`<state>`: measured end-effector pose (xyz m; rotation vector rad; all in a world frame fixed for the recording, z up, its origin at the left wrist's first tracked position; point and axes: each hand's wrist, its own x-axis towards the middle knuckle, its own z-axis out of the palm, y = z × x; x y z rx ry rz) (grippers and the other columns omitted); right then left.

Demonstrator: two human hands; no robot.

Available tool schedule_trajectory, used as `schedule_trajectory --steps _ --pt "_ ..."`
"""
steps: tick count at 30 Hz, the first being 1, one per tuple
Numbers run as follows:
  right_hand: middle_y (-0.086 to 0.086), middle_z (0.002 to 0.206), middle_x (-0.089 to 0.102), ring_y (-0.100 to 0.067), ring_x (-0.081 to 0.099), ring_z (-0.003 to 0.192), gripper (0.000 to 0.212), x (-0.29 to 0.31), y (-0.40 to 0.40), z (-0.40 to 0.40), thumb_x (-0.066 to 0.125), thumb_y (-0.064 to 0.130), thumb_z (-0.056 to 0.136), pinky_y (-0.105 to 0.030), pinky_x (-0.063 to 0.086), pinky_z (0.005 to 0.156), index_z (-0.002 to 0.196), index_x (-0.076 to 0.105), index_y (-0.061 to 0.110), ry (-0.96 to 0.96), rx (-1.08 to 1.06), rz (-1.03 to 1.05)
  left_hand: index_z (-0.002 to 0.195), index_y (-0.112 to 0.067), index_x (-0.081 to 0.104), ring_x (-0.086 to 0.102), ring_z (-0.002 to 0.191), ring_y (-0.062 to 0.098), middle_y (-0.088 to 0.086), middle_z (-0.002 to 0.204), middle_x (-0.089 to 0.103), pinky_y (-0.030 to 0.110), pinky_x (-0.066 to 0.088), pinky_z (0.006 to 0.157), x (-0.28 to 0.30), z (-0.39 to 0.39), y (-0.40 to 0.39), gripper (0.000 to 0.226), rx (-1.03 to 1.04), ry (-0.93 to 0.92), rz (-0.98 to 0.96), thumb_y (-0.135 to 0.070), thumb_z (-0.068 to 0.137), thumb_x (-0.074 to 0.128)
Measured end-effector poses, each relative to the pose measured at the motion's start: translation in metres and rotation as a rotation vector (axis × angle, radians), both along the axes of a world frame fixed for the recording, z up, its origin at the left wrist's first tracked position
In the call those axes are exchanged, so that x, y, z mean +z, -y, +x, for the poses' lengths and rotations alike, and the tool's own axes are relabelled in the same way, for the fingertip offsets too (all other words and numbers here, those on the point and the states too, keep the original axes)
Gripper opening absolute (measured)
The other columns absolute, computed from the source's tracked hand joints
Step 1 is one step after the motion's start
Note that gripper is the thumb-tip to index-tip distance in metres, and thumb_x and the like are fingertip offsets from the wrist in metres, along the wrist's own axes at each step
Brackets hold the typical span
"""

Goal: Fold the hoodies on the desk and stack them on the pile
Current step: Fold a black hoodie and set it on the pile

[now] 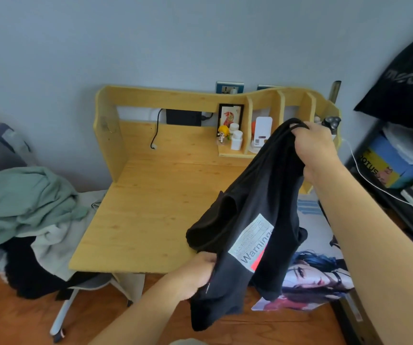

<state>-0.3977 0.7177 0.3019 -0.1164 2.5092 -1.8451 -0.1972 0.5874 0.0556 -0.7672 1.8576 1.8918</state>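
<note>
Wooden desk (150, 207) against a grey wall: black hoodie (255, 220) held in the air over its right edge, right hand (317, 148) gripping the top, left hand (195, 275) pinching the lower hem; heaped clothes (23, 205) on a chair at left

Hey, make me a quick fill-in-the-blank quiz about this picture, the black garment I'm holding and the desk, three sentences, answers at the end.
1. Both the left hand and the right hand grip a garment whose colour is ____.
2. The largest word on the garment's white label is ____.
3. The desk is made of light-coloured ____.

Missing words: black; Warning; wood
</note>
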Motion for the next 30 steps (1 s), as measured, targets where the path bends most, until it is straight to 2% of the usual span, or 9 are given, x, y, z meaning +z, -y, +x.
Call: schedule_trajectory --steps 4,6,8,12,16,18,21,26,30 --pt "-0.009 0.101 0.064 -0.026 0.060 0.089 0.024 0.005 -0.015 -0.019 0.046 0.012 0.100 -0.032 0.047 0.071 0.102 0.069 0.016 -0.172 0.044 0.087 0.102 -0.022 0.078 0.068 0.106 0.021 -0.005 0.105 0.078 0.040 0.053 0.097 0.039 0.008 0.101 0.045 0.458 -0.165 -0.137 -0.063 0.090 0.065" --pt "-0.002 0.090 0.064 -0.026 0.060 0.087 0.023 0.018 -0.019 -0.029 0.047 0.010 0.100 -0.028 0.045 0.066 0.101 0.068 0.019 -0.253 0.046 0.151 0.107 -0.032 0.077 0.066 0.112 0.017 -0.011 0.112 0.076 0.051 0.044 0.112 0.093 0.008 0.156 0.039 0.442 -0.245 -0.340 -0.063 0.094 0.057" --pt "-0.007 0.092 0.065 -0.034 0.059 0.090 0.025 0.043 -0.018 -0.041 0.047 0.006 0.096 -0.030 0.043 0.070 0.101 0.068 0.017 -0.360 -0.005 0.156 0.097 -0.037 0.077 0.067 0.099 0.015 -0.013 0.102 0.075 0.054 0.041 0.114 0.169 -0.002 0.187 0.030 0.424 -0.436 -0.517 -0.044 0.106 0.049" --pt "-0.015 0.108 0.067 -0.031 0.062 0.101 0.030 0.113 -0.014 -0.060 0.043 0.010 0.093 -0.033 0.041 0.078 0.113 0.066 0.008 -0.610 -0.230 0.117 0.100 -0.022 0.074 0.063 0.100 0.014 -0.002 0.103 0.071 0.034 0.050 0.095 0.316 -0.021 0.201 0.028 0.433 -0.886 -0.559 -0.029 0.108 0.049" --pt "-0.011 0.094 0.057 -0.023 0.050 0.088 0.017 0.135 0.004 -0.061 0.046 0.018 0.102 -0.028 0.028 0.069 0.100 0.060 0.010 -0.673 -0.094 0.214 0.116 -0.008 0.063 0.062 0.114 0.020 0.004 0.120 0.069 0.044 0.043 0.111 0.371 -0.020 0.221 0.060 0.132 -0.744 -0.848 -0.062 0.090 0.054" --pt "-0.022 0.098 0.063 -0.035 0.057 0.091 0.019 0.118 0.009 -0.067 0.049 0.014 0.102 -0.035 0.032 0.071 0.101 0.063 0.002 -0.641 0.016 0.372 0.099 -0.011 0.066 0.065 0.094 0.019 0.006 0.098 0.072 0.036 0.050 0.090 0.366 -0.017 0.226 0.048 0.041 -0.592 -1.088 -0.057 0.094 0.056" --pt "-0.029 0.105 0.065 -0.045 0.058 0.097 0.020 0.083 0.007 -0.071 0.046 0.004 0.098 -0.040 0.036 0.074 0.106 0.064 0.000 -0.629 -0.031 0.383 0.079 -0.015 0.061 0.057 0.067 0.012 -0.004 0.073 0.063 0.031 0.041 0.062 0.340 -0.012 0.230 0.032 0.119 -0.601 -1.210 -0.036 0.103 0.058" --pt "-0.012 0.098 0.061 -0.035 0.054 0.093 0.024 0.018 0.011 -0.063 0.041 0.007 0.099 -0.039 0.040 0.076 0.109 0.063 0.009 -0.522 0.017 0.288 0.095 -0.009 0.065 0.068 0.081 0.006 -0.009 0.083 0.072 0.028 0.052 0.075 0.256 -0.001 0.235 0.023 0.359 -0.630 -0.719 -0.032 0.095 0.071" --pt "-0.010 0.091 0.066 -0.034 0.060 0.089 0.019 -0.053 0.000 -0.064 0.050 0.017 0.099 -0.043 0.046 0.075 0.090 0.066 0.013 -0.251 0.221 0.407 0.111 -0.022 0.060 0.064 0.104 0.013 -0.010 0.115 0.065 0.024 0.049 0.085 0.153 0.013 0.226 0.046 0.008 -0.176 -0.790 -0.065 0.095 0.054"
